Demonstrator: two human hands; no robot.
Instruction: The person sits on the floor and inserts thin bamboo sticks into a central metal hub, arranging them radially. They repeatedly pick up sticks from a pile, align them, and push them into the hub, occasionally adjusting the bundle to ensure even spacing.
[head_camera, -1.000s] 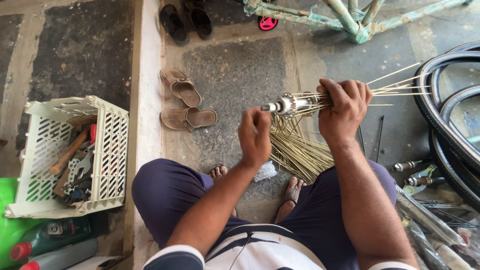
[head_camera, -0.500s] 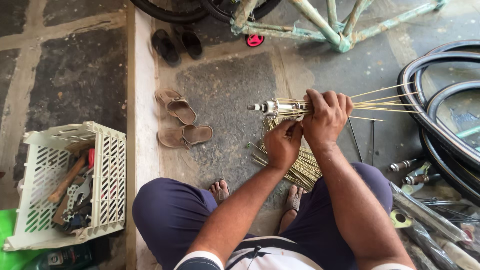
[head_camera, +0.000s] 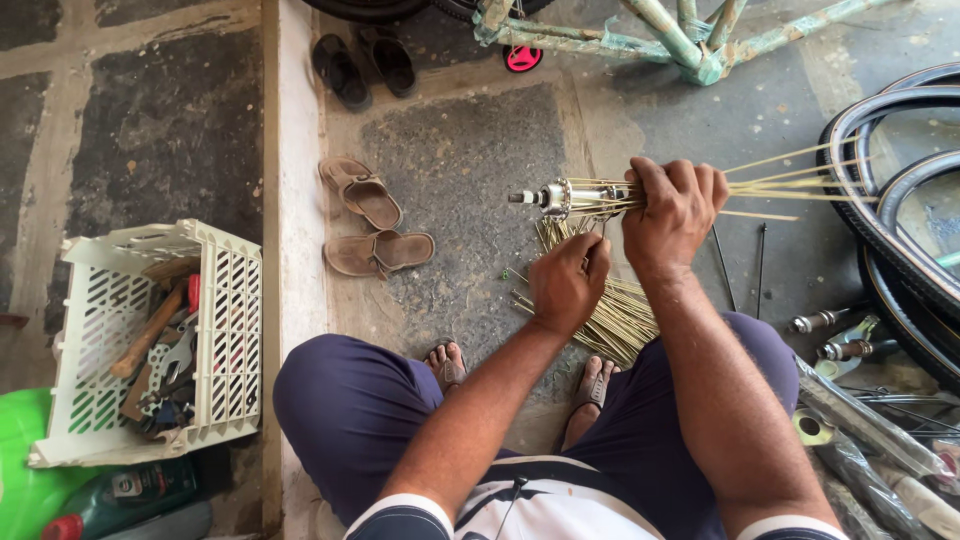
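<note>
Head view: right hand (head_camera: 675, 212) closed around thin metal spokes (head_camera: 770, 190) beside silver wheel hub (head_camera: 552, 197); left hand (head_camera: 567, 283) pinches spoke below hub, above loose spoke bundle (head_camera: 615, 318).

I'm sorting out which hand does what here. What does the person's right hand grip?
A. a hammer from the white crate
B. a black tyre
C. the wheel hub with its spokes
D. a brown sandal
C: the right hand is closed around the spokes at the wheel hub, holding it above the floor.
</note>
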